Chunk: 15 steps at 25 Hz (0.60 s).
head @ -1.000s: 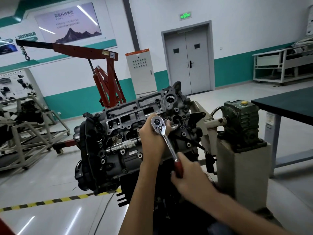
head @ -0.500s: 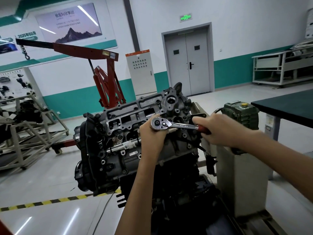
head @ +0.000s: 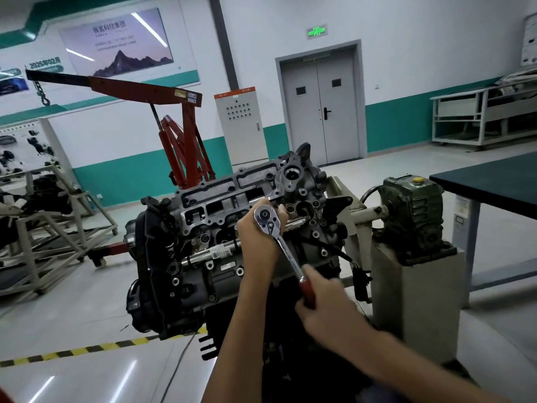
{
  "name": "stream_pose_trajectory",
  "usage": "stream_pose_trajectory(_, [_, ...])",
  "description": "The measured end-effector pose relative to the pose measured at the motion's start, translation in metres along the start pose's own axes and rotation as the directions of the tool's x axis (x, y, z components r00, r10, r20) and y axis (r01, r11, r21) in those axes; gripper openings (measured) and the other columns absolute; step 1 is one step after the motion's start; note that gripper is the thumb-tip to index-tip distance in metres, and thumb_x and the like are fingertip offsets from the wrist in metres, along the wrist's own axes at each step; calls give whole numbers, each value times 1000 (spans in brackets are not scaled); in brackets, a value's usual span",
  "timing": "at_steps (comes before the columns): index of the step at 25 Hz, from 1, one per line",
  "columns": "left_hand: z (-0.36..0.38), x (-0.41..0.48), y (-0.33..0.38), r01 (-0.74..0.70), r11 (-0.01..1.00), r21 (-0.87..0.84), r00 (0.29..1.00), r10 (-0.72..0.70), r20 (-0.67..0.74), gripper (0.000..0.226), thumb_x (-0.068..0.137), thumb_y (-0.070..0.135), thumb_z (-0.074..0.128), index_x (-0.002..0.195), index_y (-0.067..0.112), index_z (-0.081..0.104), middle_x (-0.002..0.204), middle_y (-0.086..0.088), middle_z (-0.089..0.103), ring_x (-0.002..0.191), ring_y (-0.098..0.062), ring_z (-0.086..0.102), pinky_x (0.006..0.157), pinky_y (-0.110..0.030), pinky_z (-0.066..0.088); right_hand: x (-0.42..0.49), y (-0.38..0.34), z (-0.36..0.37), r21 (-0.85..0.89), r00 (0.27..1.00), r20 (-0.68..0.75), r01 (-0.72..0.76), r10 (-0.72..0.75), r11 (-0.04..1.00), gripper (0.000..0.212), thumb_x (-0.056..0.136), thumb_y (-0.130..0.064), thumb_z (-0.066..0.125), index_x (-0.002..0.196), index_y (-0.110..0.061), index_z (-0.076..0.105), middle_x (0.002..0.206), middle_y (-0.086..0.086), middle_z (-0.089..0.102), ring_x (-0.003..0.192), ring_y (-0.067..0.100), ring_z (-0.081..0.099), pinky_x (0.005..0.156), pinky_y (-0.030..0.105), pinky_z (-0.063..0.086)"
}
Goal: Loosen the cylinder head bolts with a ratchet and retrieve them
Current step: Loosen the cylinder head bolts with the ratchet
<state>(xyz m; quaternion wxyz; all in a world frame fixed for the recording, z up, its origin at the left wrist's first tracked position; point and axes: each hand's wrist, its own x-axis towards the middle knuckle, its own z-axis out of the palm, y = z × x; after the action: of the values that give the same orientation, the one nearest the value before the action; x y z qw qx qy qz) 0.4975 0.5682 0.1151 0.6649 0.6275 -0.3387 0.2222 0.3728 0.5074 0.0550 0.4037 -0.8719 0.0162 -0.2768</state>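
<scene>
Nearest the camera, the person's right hand (head: 325, 311) reaches in from the lower right, its fingers wrapped tight round the red grip of the ratchet (head: 286, 253). The ratchet's chrome shaft slants up and to the left from that hand. At the top of the shaft the left hand (head: 257, 238) cups the round ratchet head from behind, with its fingers curled about it. The socket and the bolt beneath it are hidden by this hand. The ratchet head sits against the upper face of the cylinder head (head: 220, 199), near its right end. The cylinder head tops the dark engine (head: 180, 274), which is tilted toward the viewer. Small bolt heads dot the cylinder head's frame, too small to tell which are loosened. Just right of the engine a green gearbox (head: 412, 210) stands on a grey pedestal (head: 418, 295), with a dark table (head: 494, 181) beyond it. Yellow-and-black floor tape (head: 87, 349) runs left of the engine. Further back stands a red engine hoist (head: 183, 135), then a white cabinet (head: 239, 126) and grey double doors (head: 319, 112) on the far wall
</scene>
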Motion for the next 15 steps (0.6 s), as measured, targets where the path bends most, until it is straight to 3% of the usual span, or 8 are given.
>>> stream_pose_trajectory(2, [-3,2,1,-3,999,41,1000,3,23,39,88,3,65,58,6,39,55,-6,39,59,-18,37,58,-31,34,24,11,-54,-299,983,155,141,-98,944,23,79,-9,56,99,-16,51,62,-11,47,48,2,49,48,9,41])
stream_pose_trajectory(4, [-4,4,3,-33,997,66,998,29,54,39,86,2,66,56,4,40,54,-7,40,56,-14,35,54,-28,32,55,7,-100,-581,957,240,276,-163,766,17,81,-8,52,96,-15,49,62,-10,49,52,6,52,49,16,45])
stream_pose_trajectory(6, [-6,4,3,-25,998,64,998,21,63,38,85,0,65,56,6,41,54,0,39,55,-9,32,52,-24,29,73,-1,-117,-706,947,216,318,-236,633,13,82,-10,50,93,-16,47,60,-8,48,53,12,50,53,23,44])
stream_pose_trajectory(7, [-7,2,2,-23,998,62,999,19,50,39,85,1,65,56,9,42,54,3,39,54,-7,32,52,-21,30,72,0,-114,-703,954,196,298,-227,646,14,82,-10,50,94,-16,47,62,-6,50,55,13,52,56,26,47])
stream_pose_trajectory(9, [-5,-3,3,-66,994,82,998,66,2,41,87,5,67,59,20,42,55,11,41,53,-3,36,53,-16,32,47,7,-87,-589,980,134,196,-144,784,17,82,-10,52,97,-16,48,70,0,57,60,15,59,58,26,53])
stream_pose_trajectory(11, [1,-10,6,-110,992,68,993,113,-46,39,88,9,68,65,26,42,56,14,42,54,-2,39,56,-17,37,13,3,-40,-266,998,54,33,-20,963,19,78,-10,57,90,-21,49,68,1,58,56,10,57,54,21,48])
stream_pose_trajectory(13, [7,-11,5,-122,992,14,990,122,-73,37,89,11,67,66,23,40,58,14,39,57,-4,34,57,-25,38,-6,-10,8,136,998,-6,-69,70,988,23,75,-4,58,82,-23,50,60,-3,55,47,5,53,46,15,42])
stream_pose_trajectory(15, [8,-9,3,-117,993,-25,990,115,-82,40,90,14,65,64,23,36,59,12,33,58,-7,30,56,-28,34,-10,-21,38,302,994,-36,-83,99,950,25,74,-1,56,85,-24,52,60,-5,56,48,3,55,46,11,41])
